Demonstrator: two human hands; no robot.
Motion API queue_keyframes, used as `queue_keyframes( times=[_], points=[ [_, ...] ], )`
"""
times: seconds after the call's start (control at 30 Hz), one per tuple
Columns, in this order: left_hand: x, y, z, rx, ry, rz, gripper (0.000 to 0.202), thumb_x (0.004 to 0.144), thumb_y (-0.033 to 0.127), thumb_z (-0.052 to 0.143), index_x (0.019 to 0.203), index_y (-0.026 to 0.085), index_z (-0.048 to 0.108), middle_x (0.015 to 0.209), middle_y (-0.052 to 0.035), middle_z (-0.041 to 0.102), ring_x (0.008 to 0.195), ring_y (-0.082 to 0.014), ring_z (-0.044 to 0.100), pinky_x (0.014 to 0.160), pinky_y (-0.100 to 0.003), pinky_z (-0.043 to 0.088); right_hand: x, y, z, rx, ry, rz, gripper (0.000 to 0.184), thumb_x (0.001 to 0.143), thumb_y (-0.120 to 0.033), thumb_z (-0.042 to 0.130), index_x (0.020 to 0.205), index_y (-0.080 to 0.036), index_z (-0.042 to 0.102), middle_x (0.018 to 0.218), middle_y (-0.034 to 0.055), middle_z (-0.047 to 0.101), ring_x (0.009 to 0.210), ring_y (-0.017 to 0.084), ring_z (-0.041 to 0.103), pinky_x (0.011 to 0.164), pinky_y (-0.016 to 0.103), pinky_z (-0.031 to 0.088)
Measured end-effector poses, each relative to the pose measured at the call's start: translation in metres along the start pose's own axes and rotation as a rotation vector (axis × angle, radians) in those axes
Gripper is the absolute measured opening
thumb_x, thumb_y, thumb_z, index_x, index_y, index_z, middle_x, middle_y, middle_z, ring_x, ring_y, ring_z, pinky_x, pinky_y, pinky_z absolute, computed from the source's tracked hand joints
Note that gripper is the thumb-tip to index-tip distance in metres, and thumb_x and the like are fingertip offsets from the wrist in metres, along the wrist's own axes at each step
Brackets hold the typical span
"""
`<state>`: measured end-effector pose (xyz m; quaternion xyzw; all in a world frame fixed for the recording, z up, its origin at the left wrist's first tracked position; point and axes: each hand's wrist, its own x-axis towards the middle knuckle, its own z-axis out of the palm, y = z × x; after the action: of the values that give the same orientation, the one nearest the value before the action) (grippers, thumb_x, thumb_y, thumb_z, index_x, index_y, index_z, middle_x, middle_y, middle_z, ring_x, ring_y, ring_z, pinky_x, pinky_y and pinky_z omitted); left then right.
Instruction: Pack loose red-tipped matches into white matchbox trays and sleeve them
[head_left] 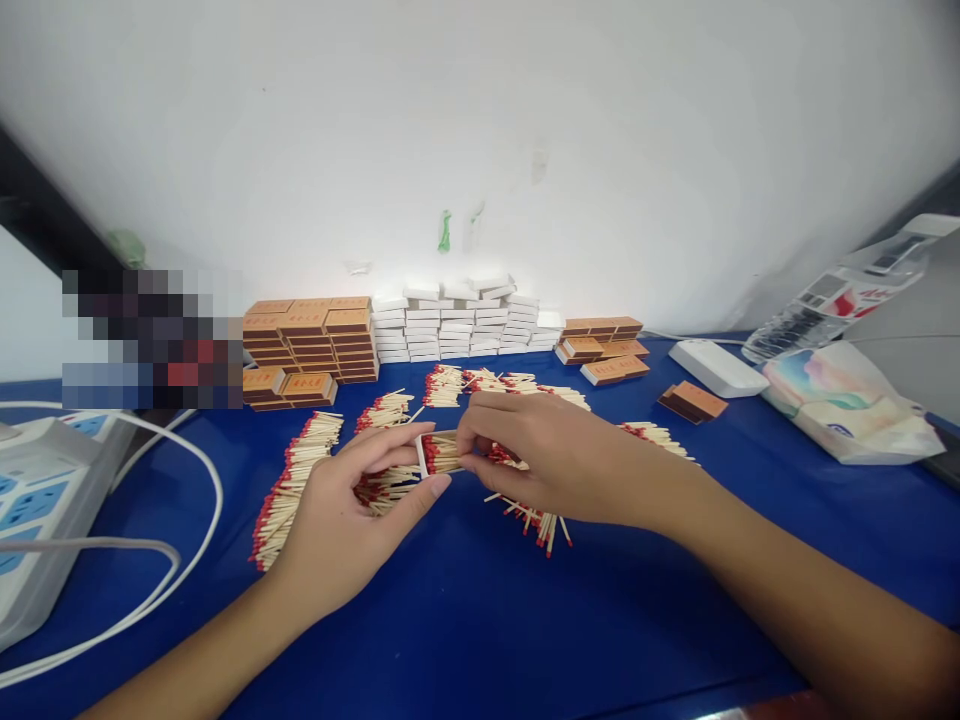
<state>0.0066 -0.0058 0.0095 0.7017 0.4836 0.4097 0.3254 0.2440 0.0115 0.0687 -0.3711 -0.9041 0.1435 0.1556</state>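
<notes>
Evidently our left hand (337, 510) clasps the small white tray (422, 458) between thumb and fingers, amid the match piles (300, 480), while our right hand (551, 450) bunches over its other end; whether it grips anything, we cannot tell. We judge the tray light, thin-walled and crushable, best held gently by its long sides, its matches (441, 453) stiff but snappable.

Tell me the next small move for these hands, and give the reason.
Probably the right hand should gently press the matches level in the white tray: it is at their plain ends, their red heads lie toward the tray's left end, and the left hand steadies that end.
</notes>
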Motion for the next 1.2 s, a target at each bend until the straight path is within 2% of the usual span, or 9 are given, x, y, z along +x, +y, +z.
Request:
queue_keyframes(
  times=[0.37,0.6,0.7,0.77,0.83,0.9,0.97,1.07,1.2],
  points=[
    [-0.001,0.001,0.000,-0.014,-0.009,0.000,0.044,0.087,0.046,0.081,0.126,0.025,0.075,0.090,-0.0019,0.082,0.082,-0.0219,0.077,0.079,-0.031,0.061,0.004,0.006,0.004,0.051,0.092,0.006,0.009,0.102,-0.021,0.058,0.094,-0.020,0.064,0.095,0.0032,0.069,0.082,0.016,0.056,0.070,0.029,0.037],
    [-0.001,0.001,0.001,-0.002,-0.016,0.012,0.042,0.087,0.046,0.081,0.123,0.025,0.075,0.088,-0.0023,0.081,0.080,-0.0219,0.077,0.074,-0.031,0.061,0.005,0.002,0.009,0.077,0.118,-0.053,0.009,0.102,-0.021,0.057,0.098,-0.020,0.065,0.094,0.0035,0.069,0.080,0.016,0.057,0.069,0.029,0.038],
    [-0.001,0.001,0.000,-0.025,-0.018,0.002,0.045,0.087,0.047,0.081,0.125,0.025,0.075,0.093,-0.0034,0.083,0.080,-0.0226,0.078,0.074,-0.031,0.062,0.005,0.001,0.006,0.077,0.117,-0.081,0.011,0.102,-0.020,0.057,0.099,-0.021,0.067,0.095,0.0039,0.069,0.079,0.015,0.057,0.068,0.029,0.039],
    [-0.001,0.001,0.000,-0.023,-0.006,-0.015,0.046,0.085,0.048,0.082,0.125,0.025,0.076,0.098,-0.0047,0.084,0.087,-0.0248,0.079,0.080,-0.033,0.063,0.004,0.007,-0.002,0.081,0.142,-0.073,0.012,0.103,-0.024,0.058,0.098,-0.022,0.069,0.091,0.0031,0.068,0.077,0.015,0.056,0.068,0.029,0.040],
    [-0.001,0.002,0.000,-0.013,0.008,-0.022,0.047,0.084,0.050,0.083,0.124,0.026,0.076,0.103,-0.0058,0.084,0.094,-0.0267,0.080,0.086,-0.036,0.063,0.004,0.023,-0.013,0.067,0.211,0.003,0.014,0.102,-0.029,0.059,0.095,-0.022,0.069,0.086,0.0025,0.068,0.074,0.015,0.056,0.067,0.029,0.041],
    [-0.001,0.002,0.000,-0.011,0.011,-0.023,0.048,0.083,0.050,0.084,0.124,0.026,0.076,0.106,-0.0063,0.084,0.098,-0.0276,0.080,0.091,-0.037,0.063,0.002,0.048,-0.026,0.004,0.293,0.152,0.014,0.099,-0.031,0.061,0.093,-0.022,0.070,0.083,0.0030,0.069,0.072,0.015,0.057,0.066,0.029,0.042],
    [-0.001,0.001,0.000,-0.015,0.001,-0.026,0.048,0.083,0.050,0.084,0.125,0.026,0.076,0.108,-0.0065,0.084,0.100,-0.0276,0.080,0.093,-0.038,0.063,-0.002,0.079,-0.037,-0.096,0.307,0.312,0.015,0.096,-0.030,0.062,0.091,-0.020,0.072,0.081,0.0046,0.070,0.072,0.016,0.058,0.067,0.031,0.042],
    [-0.001,0.001,0.001,-0.018,-0.002,-0.026,0.047,0.084,0.050,0.083,0.124,0.026,0.076,0.107,-0.0070,0.084,0.098,-0.0274,0.081,0.092,-0.038,0.064,-0.010,0.123,-0.045,-0.179,0.162,0.475,0.015,0.092,-0.028,0.063,0.088,-0.018,0.073,0.080,0.0059,0.073,0.071,0.017,0.060,0.067,0.031,0.042],
    [-0.001,0.002,0.000,-0.005,0.008,-0.011,0.049,0.083,0.051,0.083,0.124,0.024,0.077,0.107,-0.0087,0.084,0.096,-0.0288,0.081,0.090,-0.039,0.065,-0.017,0.155,-0.043,-0.179,-0.040,0.484,0.014,0.089,-0.025,0.062,0.090,-0.018,0.075,0.085,0.0059,0.075,0.073,0.017,0.063,0.066,0.029,0.041]
  ],
)
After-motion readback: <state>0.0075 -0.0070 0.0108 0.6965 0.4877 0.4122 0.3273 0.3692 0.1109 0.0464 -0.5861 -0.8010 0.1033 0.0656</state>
